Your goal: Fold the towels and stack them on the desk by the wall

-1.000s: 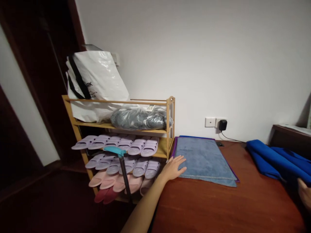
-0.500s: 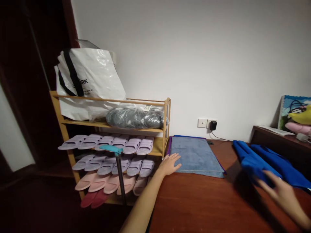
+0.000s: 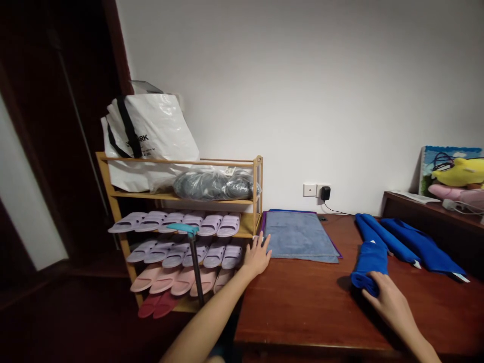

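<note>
Behind everything, a pale wall (image 3: 280,91). Against it, a wooden rack (image 3: 258,206) with slippers (image 3: 229,225) on the lower shelves, and to its right a reddish-brown tabletop (image 3: 295,312). Up on the rack, a white bag (image 3: 162,126) with black straps, beside a plastic-wrapped bundle (image 3: 215,185). In front of the slippers, a teal-topped pole (image 3: 194,252). At the tabletop's back left, grey-blue cloths (image 3: 298,234) lying flat, with purple and blue edges showing beneath. Farther right, long blue cloths (image 3: 393,239) side by side, and nearer, a rolled blue cloth (image 3: 372,259), its near end in the closed grip of the right hand (image 3: 387,297), thumb and fingers around it. By the near left corner of the grey-blue cloths, the left hand (image 3: 258,257), open, palm down, fingers spread. Smallest, a black plug (image 3: 325,193) in the wall.
</note>
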Motion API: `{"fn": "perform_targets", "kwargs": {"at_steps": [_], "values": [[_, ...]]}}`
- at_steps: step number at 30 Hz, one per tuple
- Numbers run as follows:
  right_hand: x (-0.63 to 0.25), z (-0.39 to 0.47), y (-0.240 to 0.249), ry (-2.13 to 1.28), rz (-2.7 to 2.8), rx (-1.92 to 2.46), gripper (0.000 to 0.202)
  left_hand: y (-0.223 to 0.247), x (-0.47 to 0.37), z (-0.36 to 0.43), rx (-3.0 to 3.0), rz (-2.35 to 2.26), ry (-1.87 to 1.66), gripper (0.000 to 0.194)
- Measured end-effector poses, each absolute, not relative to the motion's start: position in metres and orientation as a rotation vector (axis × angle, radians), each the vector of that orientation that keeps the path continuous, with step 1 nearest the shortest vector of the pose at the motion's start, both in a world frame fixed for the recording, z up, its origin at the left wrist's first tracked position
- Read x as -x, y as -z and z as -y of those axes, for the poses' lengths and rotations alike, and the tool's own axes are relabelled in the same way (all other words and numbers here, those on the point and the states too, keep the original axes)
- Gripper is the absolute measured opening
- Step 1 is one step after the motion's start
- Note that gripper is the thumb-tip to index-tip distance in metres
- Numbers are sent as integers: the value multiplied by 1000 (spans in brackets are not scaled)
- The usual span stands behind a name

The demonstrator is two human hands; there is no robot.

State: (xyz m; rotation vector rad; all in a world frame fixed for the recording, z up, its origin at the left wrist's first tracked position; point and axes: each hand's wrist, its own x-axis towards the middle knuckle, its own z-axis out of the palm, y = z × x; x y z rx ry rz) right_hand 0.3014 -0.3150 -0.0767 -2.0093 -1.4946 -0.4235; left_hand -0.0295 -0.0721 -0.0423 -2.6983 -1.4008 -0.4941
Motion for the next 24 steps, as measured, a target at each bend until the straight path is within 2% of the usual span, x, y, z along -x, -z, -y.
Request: {"fn": "perform_targets", "kwargs": {"at_steps": [4, 7, 10, 12, 16, 20, 24], "values": [[-257, 320, 66, 341, 1630, 1889, 37, 23, 30, 115, 2740, 1182, 522, 60], [-214, 333, 56, -18, 2104, 1693, 52, 1, 22, 160, 2886, 1001, 546, 56], [-213, 342, 47, -218, 2174, 1637, 58, -12, 12, 210, 3046, 868, 512, 55], [-237, 340, 49, -123, 1990, 1711, 51, -11, 6, 238, 3147, 717, 478, 60], [-290, 330, 75, 144, 1667, 2061, 57, 8, -5, 262, 3276, 452, 346, 72], [-299, 332, 95, 212, 1668, 2217, 59, 30, -15, 257, 3267, 447, 317, 79], [-290, 346, 94, 331, 1721, 2190, 58, 38, -10, 253, 3222, 508, 341, 84]]}}
